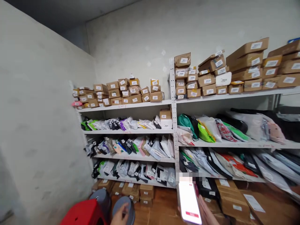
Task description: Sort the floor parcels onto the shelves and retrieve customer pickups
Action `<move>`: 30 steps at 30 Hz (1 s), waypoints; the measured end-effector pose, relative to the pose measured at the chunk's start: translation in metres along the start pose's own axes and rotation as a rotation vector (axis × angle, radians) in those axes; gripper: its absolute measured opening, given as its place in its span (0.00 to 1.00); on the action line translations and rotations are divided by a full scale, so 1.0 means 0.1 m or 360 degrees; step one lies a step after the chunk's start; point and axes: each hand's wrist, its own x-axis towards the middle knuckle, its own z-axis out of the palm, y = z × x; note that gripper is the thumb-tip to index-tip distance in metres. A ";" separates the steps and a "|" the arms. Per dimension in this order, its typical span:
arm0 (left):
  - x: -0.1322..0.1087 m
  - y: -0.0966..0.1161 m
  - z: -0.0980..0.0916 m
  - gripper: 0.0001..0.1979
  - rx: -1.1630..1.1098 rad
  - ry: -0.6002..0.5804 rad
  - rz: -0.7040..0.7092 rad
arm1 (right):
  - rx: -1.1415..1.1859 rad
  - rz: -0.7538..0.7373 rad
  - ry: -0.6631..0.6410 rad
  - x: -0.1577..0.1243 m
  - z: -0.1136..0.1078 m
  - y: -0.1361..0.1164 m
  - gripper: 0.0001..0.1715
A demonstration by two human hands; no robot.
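My right hand (205, 212) grips a smartphone (189, 200) from its right side. The phone's screen is lit white with a red bar near the bottom, and fingertips show at its left edge. At the bottom of the view, my left hand (120, 215) is raised in front of a grey round-topped stool-like object (131, 210). Its fingers are loosely bent and hold nothing that I can see. Whether it touches the grey object I cannot tell.
White metal shelves (174, 125) line the wall, carrying labelled cardboard boxes (114, 93) on top and bagged parcels (131, 145) below. Several larger cartons (231, 200) lie on the brown floor. A red plastic stool (82, 213) stands at lower left, beside another grey object (102, 200).
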 end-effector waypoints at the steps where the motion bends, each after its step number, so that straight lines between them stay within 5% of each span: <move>1: 0.36 0.01 -0.06 0.22 -0.0050 0.0019 0.0080 | -0.0011 0.0013 0.0027 0.40 0.11 -0.10 0.42; 10: 3.38 0.31 -0.97 0.20 0.0158 0.0098 0.0792 | -0.0003 -0.0279 -0.0207 3.74 0.95 -1.15 0.33; 14: 4.85 0.65 -1.18 0.20 0.0370 0.0074 0.1184 | -0.0049 -0.0519 -0.0272 5.01 1.25 -2.01 0.31; 18: 6.15 1.30 -1.45 0.20 0.0442 0.0252 0.1635 | -0.0025 -0.0686 -0.0136 6.09 1.51 -3.07 0.29; 23: 7.26 2.36 -2.02 0.16 0.0201 0.0803 0.2052 | -0.0009 -0.0849 0.0272 6.94 1.57 -3.97 0.13; 30: 7.97 3.53 -3.15 0.20 -0.0131 0.1818 0.1874 | -0.0404 -0.0976 0.0451 7.18 1.23 -4.13 0.12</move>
